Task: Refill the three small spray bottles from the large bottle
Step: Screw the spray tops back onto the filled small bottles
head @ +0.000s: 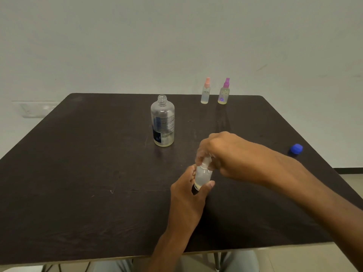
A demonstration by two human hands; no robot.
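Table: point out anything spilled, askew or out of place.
No spill shows. The large bottle stands open, its likely blue cap lying apart near the table's right edge. Both hands hold the small bottle.

Centre frame: my left hand (188,190) grips clear small spray bottle (203,174) by base; my right hand (222,152) pinches its white top. Large bottle (162,122) upright, uncapped, above centre on dark tabletop (78,173). Pink-topped bottle (205,92) and purple-topped bottle (224,93) upper right. Blue cap (296,149) at right edge.
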